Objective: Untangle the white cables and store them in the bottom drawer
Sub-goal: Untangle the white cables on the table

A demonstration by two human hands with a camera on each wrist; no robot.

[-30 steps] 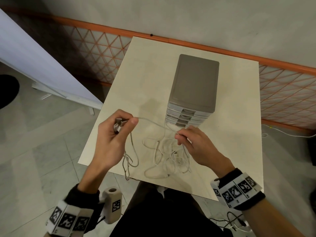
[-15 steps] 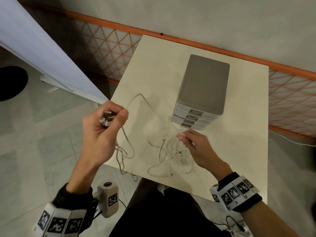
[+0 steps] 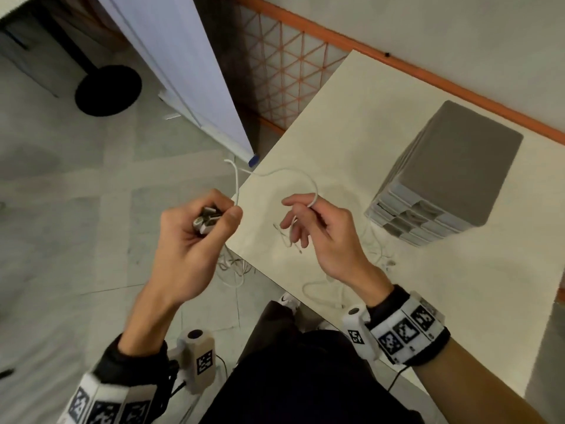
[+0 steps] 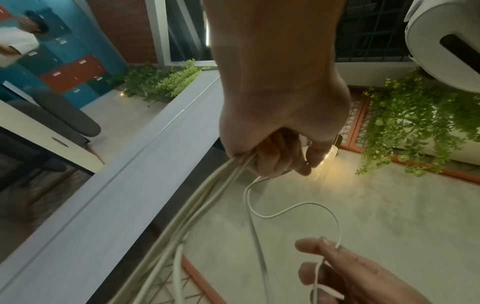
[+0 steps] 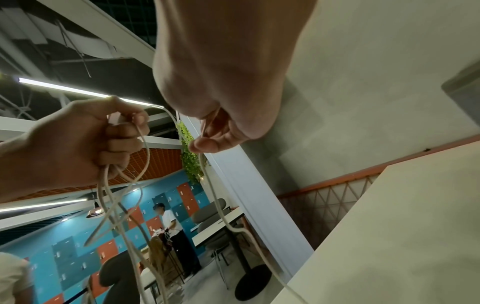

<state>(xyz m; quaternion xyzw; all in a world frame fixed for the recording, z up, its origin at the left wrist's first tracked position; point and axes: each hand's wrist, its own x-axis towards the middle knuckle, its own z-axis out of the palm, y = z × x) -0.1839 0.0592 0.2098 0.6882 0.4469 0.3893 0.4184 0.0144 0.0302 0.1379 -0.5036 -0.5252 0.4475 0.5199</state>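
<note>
My left hand [image 3: 226,215] is beyond the table's left edge and grips a bunch of white cable plug ends [image 3: 206,223]. From it a white cable [image 3: 284,171] arcs over the cream table [image 3: 351,117] to my right hand [image 3: 302,203], which pinches the strand above the table. More cable [image 3: 380,254] lies tangled on the table behind the right hand, in front of the grey drawer unit [image 3: 452,169], whose drawers look closed. Several strands [image 4: 207,205] hang down from the left fist [image 4: 272,156]. The right thumb [image 5: 207,144] presses the cable [image 5: 215,195].
A white partition panel [image 3: 189,71] and a black round base [image 3: 108,90] stand on the tiled floor to the left. An orange lattice fence [image 3: 290,65] runs behind the table. A loose cable loop [image 3: 321,289] lies near the table's front edge.
My left hand has pulled its plug ends out past the table's left edge, drawing one cable into a loop. My right hand has left the pile, lifting a strand. The view has swung left.
</note>
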